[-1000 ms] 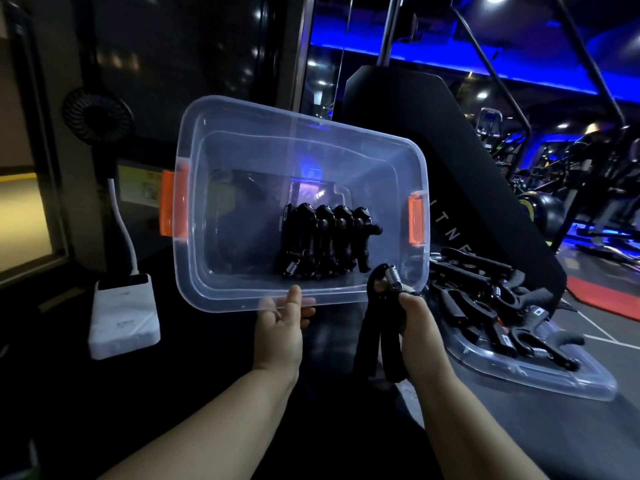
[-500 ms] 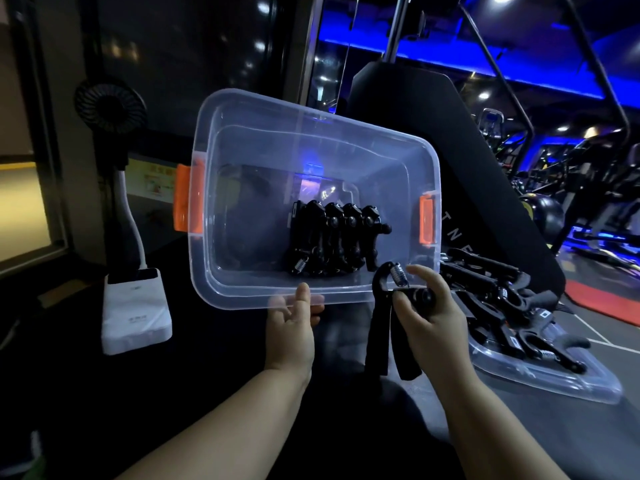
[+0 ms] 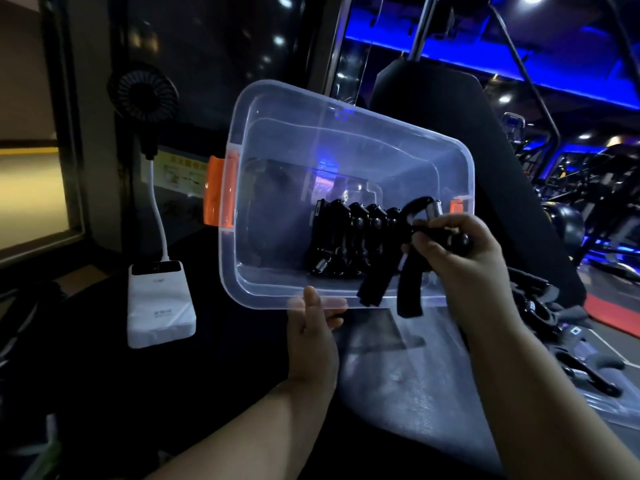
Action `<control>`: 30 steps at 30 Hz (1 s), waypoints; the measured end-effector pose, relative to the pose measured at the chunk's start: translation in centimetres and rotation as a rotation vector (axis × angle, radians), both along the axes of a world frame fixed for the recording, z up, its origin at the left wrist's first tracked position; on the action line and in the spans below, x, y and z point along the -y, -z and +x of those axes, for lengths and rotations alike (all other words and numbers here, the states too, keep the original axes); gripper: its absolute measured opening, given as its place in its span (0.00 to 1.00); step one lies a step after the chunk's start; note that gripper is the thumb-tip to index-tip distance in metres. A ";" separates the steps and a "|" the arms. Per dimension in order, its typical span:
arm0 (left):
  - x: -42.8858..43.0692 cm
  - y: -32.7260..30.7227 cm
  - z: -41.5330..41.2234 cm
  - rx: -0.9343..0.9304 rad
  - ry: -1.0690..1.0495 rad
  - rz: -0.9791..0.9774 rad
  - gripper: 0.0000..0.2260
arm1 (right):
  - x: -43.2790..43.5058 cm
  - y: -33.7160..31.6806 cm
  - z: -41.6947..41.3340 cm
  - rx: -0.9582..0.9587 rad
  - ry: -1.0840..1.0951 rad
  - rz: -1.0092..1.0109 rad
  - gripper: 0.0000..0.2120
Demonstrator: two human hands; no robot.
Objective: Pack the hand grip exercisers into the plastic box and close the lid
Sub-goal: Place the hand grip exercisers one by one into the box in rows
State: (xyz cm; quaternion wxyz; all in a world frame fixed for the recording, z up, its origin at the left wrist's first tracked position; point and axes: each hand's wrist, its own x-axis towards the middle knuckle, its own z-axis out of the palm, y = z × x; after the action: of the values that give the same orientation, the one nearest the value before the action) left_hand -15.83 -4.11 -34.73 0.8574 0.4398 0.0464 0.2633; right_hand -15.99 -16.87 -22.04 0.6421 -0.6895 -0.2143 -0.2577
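Observation:
A clear plastic box (image 3: 277, 133) with orange side latches is tipped toward me, its opening facing the camera. My left hand (image 3: 313, 327) grips its near rim from below, thumb on the rim. Several black hand grip exercisers (image 3: 349, 237) stand in a row inside, at the right of the floor. My right hand (image 3: 457, 258) pinches another black exerciser (image 3: 408, 278) by its top. It hangs handles-down over the box's near right rim, beside the row. More exercisers (image 3: 554, 327) lie on the clear lid (image 3: 398, 372), which lies flat at the right.
A white power bank (image 3: 159, 303) with a gooseneck fan (image 3: 143, 95) stands on the dark surface to the left. A black padded gym machine (image 3: 485, 174) rises behind the box. Gym equipment under blue light fills the far right.
My right hand has lifted the exerciser up and forward, from below the box rim to over the box's near right part. The box has shifted right in view.

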 end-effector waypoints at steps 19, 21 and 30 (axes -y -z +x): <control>-0.4 -0.8 -0.5 -0.056 0.116 -0.085 0.16 | -9.8 2.7 13.3 -0.011 0.315 -0.880 0.18; -0.4 -0.9 -0.6 -0.074 0.119 -0.091 0.19 | -10.0 2.7 13.9 -0.012 0.313 -0.890 0.18; -0.4 -1.5 -0.7 -0.202 0.112 -0.205 0.32 | -10.6 1.6 15.5 -0.021 0.490 -1.205 0.19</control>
State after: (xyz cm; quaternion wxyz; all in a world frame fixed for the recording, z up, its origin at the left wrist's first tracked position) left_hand -16.51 -3.67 -33.27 0.9020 0.3763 0.1346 0.1634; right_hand -0.45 -6.27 -23.60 0.0676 -0.9602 -0.1516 -0.2248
